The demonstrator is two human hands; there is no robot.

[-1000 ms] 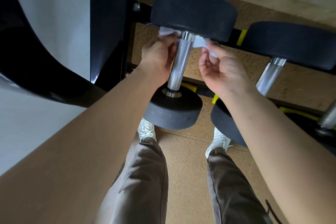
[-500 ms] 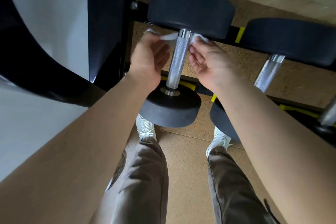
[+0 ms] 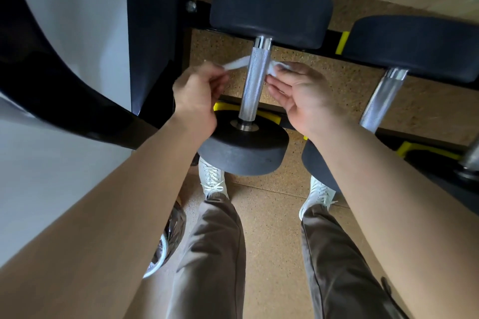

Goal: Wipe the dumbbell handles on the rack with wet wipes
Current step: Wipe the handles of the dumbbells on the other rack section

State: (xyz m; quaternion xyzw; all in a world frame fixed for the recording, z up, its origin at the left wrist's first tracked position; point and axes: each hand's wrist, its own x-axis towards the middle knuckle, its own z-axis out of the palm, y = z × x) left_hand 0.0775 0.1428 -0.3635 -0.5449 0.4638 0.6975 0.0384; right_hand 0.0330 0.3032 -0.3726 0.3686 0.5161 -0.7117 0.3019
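A white wet wipe (image 3: 237, 62) is looped round the far side of the knurled chrome handle (image 3: 252, 85) of the leftmost black round-headed dumbbell (image 3: 269, 8), about a third of the way down from the far head. Its middle is hidden behind the bar, so only the two ends show. The left hand (image 3: 197, 96) pinches the left end, which stretches taut from its fingertips to the handle. The right hand (image 3: 298, 96), palm turned toward the bar, holds the bunched right end at its fingertips just right of the handle. How its thumb lies is hard to make out.

The dumbbell lies across the black steel rack with yellow pads (image 3: 342, 39), its near head partly covered by the left wrist. To the right lies a second black dumbbell with a chrome handle (image 3: 378, 101), its near head largely hidden by the right forearm. A third chrome handle (image 3: 471, 158) is cut off at the right edge.

Below the rack, on the speckled brown floor (image 3: 272, 215), are two white laced shoes (image 3: 212, 179) and grey-brown trouser legs. A shiny crinkled object (image 3: 168, 235), possibly a packet, sits beside the left leg, half hidden by the forearm.
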